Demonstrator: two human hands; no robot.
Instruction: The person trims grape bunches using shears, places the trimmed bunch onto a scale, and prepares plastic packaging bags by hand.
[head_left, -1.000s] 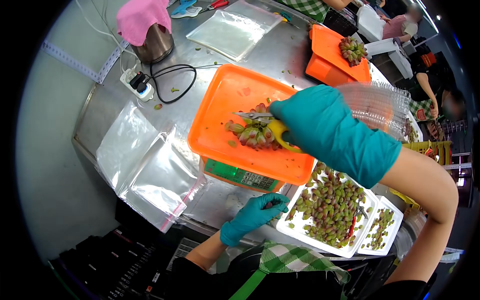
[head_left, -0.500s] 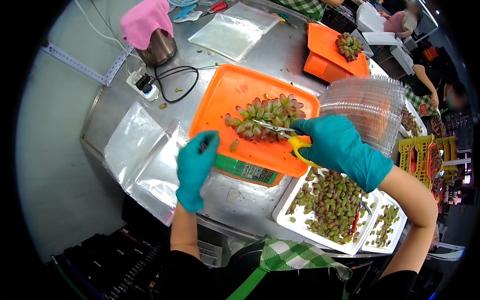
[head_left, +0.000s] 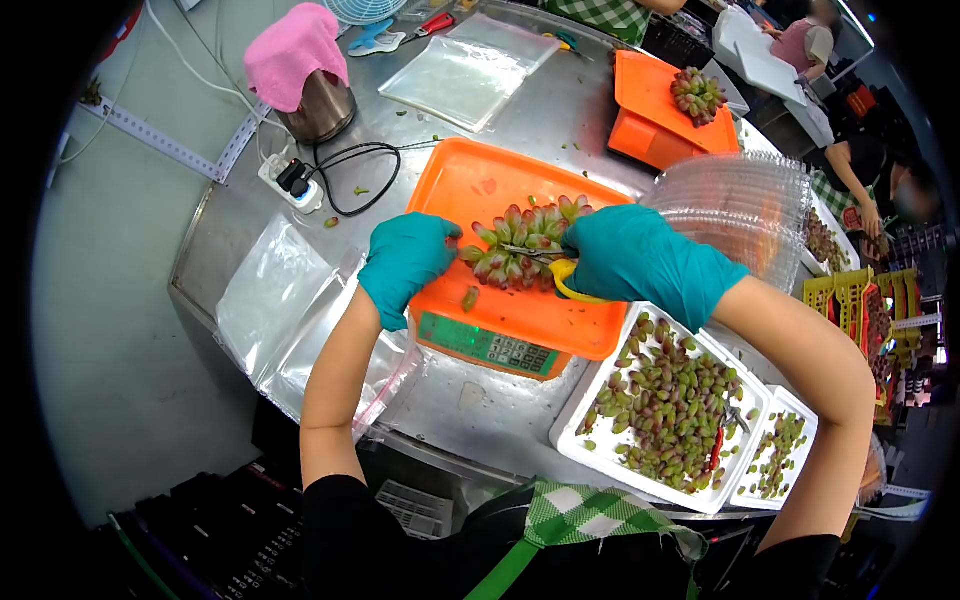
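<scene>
A green, red-tipped succulent point(head_left: 530, 232) lies on the orange tray point(head_left: 455, 170) of a scale. My right hand point(head_left: 635, 255), in a teal glove, is closed around the yellow-handled scissors point(head_left: 576, 284). Their metal blades lie across the middle of the plant; the gloved fingers cover much of the handle. My left hand point(head_left: 410, 262), gloved too, is curled in at the plant's left end, its fingertips closed on the outer leaves and partly hiding them. One loose leaf point(head_left: 470, 298) lies on the tray below the plant.
A white tray point(head_left: 566, 432) of loose leaves stands at lower right, a smaller white tray point(head_left: 745, 490) beside it. Plastic bags point(head_left: 275, 290) lie on the left. Clear plastic packs point(head_left: 735, 210) and a second orange scale point(head_left: 650, 130) are at right. A black cable point(head_left: 385, 180) runs behind.
My left hand has moved up and right from the tray's near-left edge to the succulent's left end. My right hand has shifted slightly left with the scissors still in it.
</scene>
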